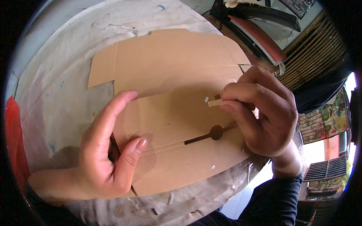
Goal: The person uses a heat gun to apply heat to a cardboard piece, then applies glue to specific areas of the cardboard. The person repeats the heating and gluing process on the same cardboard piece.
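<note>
A flat, die-cut cardboard sheet [169, 79] with crease lines and side flaps lies across the table. A dark slot with a round hole [216, 132] runs through its nearer part. Over the sheet's right side, my right hand [264, 109] pinches a small cardboard strip [215, 103] between thumb and fingers. My left hand [109, 150] rests at the sheet's left edge, with thumb and index finger spread wide on the cardboard; its other fingers are mostly hidden. Two small whitish spots show on the sheet, one of them beside the strip.
A stained, plastic-like cover [56, 101] lies over the rounded table. Something red [16, 139] hangs at the far left edge. Beyond the table at the upper right are a red-and-black panel [258, 39] and a slatted brown rack [316, 52].
</note>
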`<action>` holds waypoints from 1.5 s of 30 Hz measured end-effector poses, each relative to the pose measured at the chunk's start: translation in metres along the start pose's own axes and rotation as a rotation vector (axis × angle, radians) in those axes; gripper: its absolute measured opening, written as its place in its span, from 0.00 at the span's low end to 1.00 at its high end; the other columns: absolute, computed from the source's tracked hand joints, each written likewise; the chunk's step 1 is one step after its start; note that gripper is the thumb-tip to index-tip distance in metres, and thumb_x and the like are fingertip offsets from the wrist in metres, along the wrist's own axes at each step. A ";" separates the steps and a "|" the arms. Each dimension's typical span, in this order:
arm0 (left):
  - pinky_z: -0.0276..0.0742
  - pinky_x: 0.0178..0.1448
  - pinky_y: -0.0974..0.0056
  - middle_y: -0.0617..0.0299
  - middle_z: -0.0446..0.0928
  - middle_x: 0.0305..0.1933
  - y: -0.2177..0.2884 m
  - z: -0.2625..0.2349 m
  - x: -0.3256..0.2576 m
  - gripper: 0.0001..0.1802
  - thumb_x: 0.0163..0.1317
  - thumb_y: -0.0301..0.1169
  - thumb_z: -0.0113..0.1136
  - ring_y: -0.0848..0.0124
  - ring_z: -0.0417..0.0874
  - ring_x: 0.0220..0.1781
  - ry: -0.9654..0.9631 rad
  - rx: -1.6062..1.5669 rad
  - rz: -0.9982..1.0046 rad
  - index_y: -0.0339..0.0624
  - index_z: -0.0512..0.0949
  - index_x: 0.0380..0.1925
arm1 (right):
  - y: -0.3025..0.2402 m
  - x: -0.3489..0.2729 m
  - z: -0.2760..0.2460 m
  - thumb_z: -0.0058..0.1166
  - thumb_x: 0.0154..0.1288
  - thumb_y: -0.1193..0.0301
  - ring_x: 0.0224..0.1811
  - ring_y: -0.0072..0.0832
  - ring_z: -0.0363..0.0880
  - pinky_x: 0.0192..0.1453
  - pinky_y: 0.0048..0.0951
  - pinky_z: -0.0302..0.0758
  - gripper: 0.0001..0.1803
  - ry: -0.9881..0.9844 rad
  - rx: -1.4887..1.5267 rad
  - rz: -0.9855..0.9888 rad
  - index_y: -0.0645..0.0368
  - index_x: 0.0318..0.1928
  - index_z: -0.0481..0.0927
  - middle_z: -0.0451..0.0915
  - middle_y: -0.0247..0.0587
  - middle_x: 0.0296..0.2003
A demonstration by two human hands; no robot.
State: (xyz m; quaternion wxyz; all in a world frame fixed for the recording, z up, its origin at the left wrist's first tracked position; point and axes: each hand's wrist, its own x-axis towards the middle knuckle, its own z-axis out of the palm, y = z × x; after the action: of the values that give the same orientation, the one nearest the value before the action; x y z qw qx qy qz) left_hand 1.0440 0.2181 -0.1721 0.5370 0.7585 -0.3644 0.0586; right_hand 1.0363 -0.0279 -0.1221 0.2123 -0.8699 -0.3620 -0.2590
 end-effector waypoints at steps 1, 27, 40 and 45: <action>0.59 0.57 0.66 0.43 0.65 0.51 0.000 -0.002 0.000 0.26 0.56 0.22 0.46 0.64 0.67 0.53 -0.058 -0.006 -0.029 0.23 0.54 0.55 | -0.001 -0.001 0.000 0.54 0.47 0.82 0.20 0.24 0.70 0.21 0.23 0.64 0.03 -0.005 -0.010 0.001 0.64 0.26 0.75 0.72 0.40 0.22; 0.52 0.62 0.65 0.41 0.60 0.55 0.003 -0.005 -0.002 0.27 0.57 0.21 0.40 0.62 0.61 0.58 -0.149 0.003 -0.046 0.22 0.49 0.57 | -0.009 -0.013 -0.012 0.40 0.61 0.64 0.20 0.14 0.52 0.18 0.15 0.50 0.13 0.249 0.758 0.644 0.63 0.34 0.67 0.57 0.29 0.23; 0.51 0.63 0.64 0.41 0.58 0.56 -0.010 -0.009 -0.002 0.28 0.57 0.20 0.40 0.62 0.60 0.60 -0.168 -0.016 -0.010 0.22 0.48 0.58 | -0.001 -0.008 0.013 0.50 0.44 0.80 0.12 0.20 0.61 0.15 0.21 0.56 0.05 0.047 -0.063 0.043 0.68 0.26 0.75 0.67 0.38 0.16; 0.51 0.63 0.64 0.41 0.57 0.57 -0.010 -0.007 -0.004 0.28 0.58 0.21 0.40 0.62 0.59 0.60 -0.188 -0.005 0.009 0.22 0.48 0.58 | -0.004 -0.010 0.012 0.51 0.43 0.81 0.12 0.19 0.61 0.15 0.21 0.55 0.05 0.033 -0.093 0.075 0.67 0.25 0.76 0.66 0.37 0.16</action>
State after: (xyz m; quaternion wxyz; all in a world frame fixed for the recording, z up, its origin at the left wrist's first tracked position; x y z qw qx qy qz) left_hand 1.0494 0.2275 -0.1784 0.5021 0.7577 -0.4167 -0.0115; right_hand 1.0307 -0.0235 -0.1372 0.1871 -0.8874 -0.3131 -0.2820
